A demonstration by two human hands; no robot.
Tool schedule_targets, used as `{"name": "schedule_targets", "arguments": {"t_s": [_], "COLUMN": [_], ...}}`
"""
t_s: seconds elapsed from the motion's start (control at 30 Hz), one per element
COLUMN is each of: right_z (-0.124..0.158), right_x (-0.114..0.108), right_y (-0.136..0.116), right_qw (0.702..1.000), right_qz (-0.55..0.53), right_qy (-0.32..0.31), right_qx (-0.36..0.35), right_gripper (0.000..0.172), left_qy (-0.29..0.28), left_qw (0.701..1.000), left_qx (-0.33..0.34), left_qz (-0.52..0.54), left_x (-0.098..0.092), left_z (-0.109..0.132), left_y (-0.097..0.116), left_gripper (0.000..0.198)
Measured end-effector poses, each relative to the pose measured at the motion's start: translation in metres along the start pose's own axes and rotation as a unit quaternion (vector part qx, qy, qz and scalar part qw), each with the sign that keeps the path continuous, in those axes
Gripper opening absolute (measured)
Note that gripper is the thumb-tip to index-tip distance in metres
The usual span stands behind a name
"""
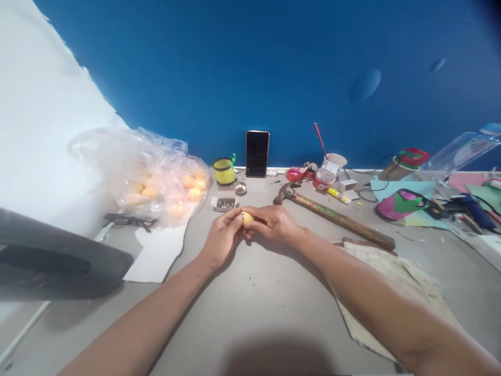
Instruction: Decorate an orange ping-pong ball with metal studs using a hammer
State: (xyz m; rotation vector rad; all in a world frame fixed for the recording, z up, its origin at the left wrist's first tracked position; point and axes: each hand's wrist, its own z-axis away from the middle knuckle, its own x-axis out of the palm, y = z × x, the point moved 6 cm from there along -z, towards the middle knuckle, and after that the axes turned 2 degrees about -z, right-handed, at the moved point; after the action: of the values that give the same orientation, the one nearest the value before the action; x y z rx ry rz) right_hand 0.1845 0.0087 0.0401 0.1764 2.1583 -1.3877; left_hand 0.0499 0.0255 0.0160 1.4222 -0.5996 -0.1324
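Note:
Both of my hands meet over the middle of the table around a small yellow ball point(247, 218), like a table-tennis ball. My left hand point(227, 232) grips it from the left, the thumb near a small dark, shiny spot on its surface. From the right, my right hand point(274, 222) closes its fingers on the same ball. Fingers hide much of it. Just beyond the hands lies a small open box point(226, 204) of tiny shiny metal pieces, with a round silvery object point(240, 188) behind it.
Clear plastic bags point(156, 172) with several orange balls stand at the left, near glasses point(131, 220) and white paper point(160, 256). A phone point(257, 154) leans on the blue wall. Rightward lie a hammer point(336, 215), a glue tube point(338, 196) and a cloth point(391, 292).

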Motion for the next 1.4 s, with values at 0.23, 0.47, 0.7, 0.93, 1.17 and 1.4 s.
{"name": "schedule_targets", "arguments": {"t_s": [0.23, 0.47, 0.7, 0.93, 1.17, 1.4], "right_z": [0.003, 0.004, 0.006, 0.003, -0.001, -0.003], "right_x": [0.008, 0.010, 0.014, 0.008, -0.004, 0.001], "right_y": [0.003, -0.001, 0.001, -0.001, 0.008, 0.024], "right_qw": [0.964, 0.957, 0.956, 0.984, 0.992, 0.962], "right_qz": [0.215, 0.221, 0.225, 0.138, -0.098, -0.229], "right_qy": [0.070, 0.091, 0.085, 0.070, 0.070, 0.109], "right_qx": [-0.143, -0.166, -0.168, -0.084, 0.043, 0.100], "right_gripper": [0.034, 0.032, 0.036, 0.036, 0.036, 0.039], "left_qy": [0.052, 0.078, 0.104, 0.057, 0.023, 0.044], "left_qw": [0.988, 0.987, 0.983, 0.997, 0.996, 0.995], "left_qx": [0.033, 0.018, 0.023, -0.006, -0.037, -0.029], "left_qz": [-0.142, -0.140, -0.152, -0.057, 0.074, 0.084], "left_x": [-0.009, -0.005, -0.008, -0.005, -0.004, -0.010], "left_z": [0.002, 0.004, 0.004, 0.003, -0.001, -0.002], "left_y": [0.002, 0.009, 0.008, 0.000, -0.002, -0.005], "left_gripper": [0.034, 0.036, 0.023, 0.021, 0.042, 0.053]}}
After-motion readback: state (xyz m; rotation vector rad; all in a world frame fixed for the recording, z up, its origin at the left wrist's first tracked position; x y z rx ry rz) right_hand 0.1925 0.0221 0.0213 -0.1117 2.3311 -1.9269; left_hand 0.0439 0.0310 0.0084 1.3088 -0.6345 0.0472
